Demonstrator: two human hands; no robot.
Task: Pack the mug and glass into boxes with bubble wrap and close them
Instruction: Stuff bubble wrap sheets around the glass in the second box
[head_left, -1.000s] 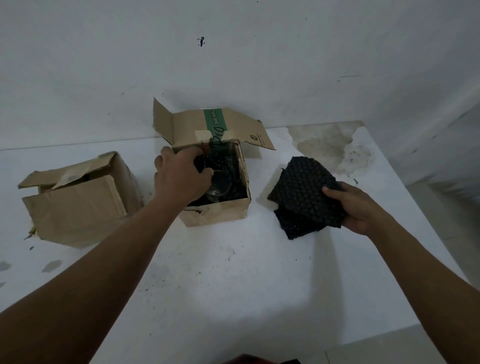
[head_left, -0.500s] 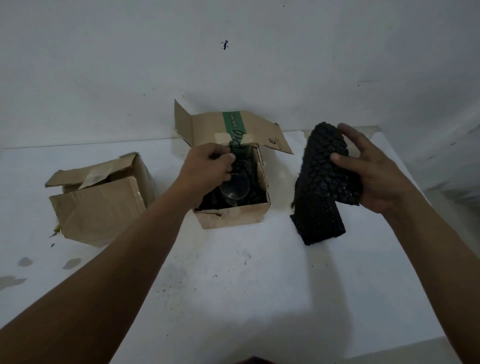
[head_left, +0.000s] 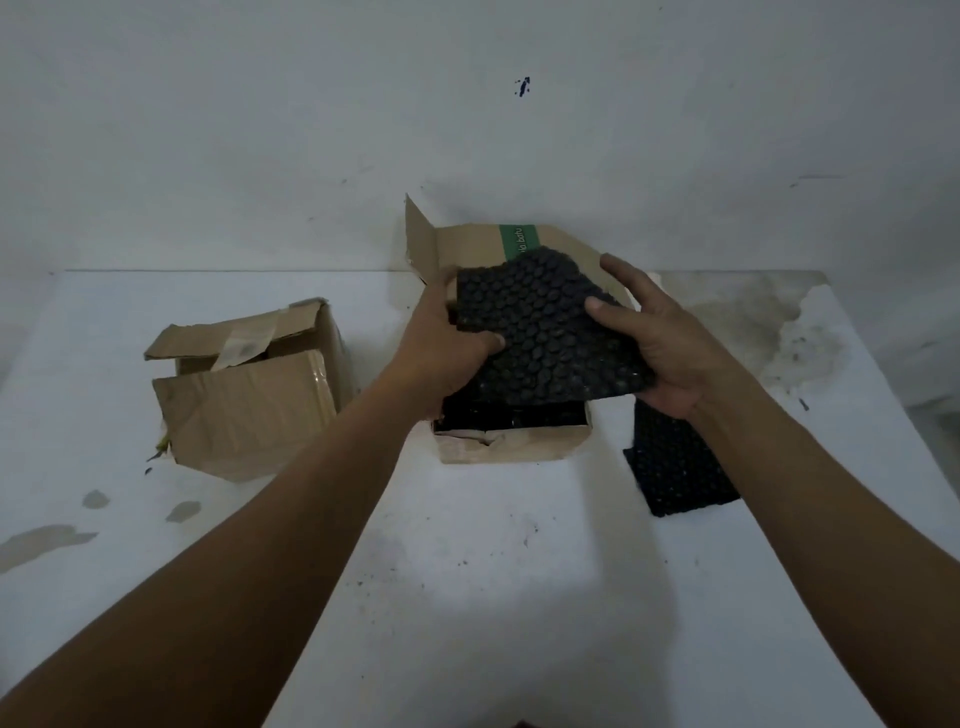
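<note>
Both hands hold a black bubble wrap sheet (head_left: 545, 332) flat over the open cardboard box (head_left: 514, 447) at the table's middle. My left hand (head_left: 441, 343) grips the sheet's left edge, and my right hand (head_left: 660, 343) grips its right edge. The sheet hides the inside of the box, so the glass is out of sight. The box's lid flap (head_left: 467, 249), with a green stripe, stands up at the back. A second black bubble wrap piece (head_left: 675, 467) lies on the table to the right of the box.
A second cardboard box (head_left: 244, 389), flaps partly folded and taped, stands at the left on the white table (head_left: 467, 571). A white wall rises right behind the boxes. Stains mark the table's far right corner and left edge.
My right hand brought one bubble wrap sheet from the right over the box. My left hand left the box's inside and took the sheet's left edge. One piece stays on the table.
</note>
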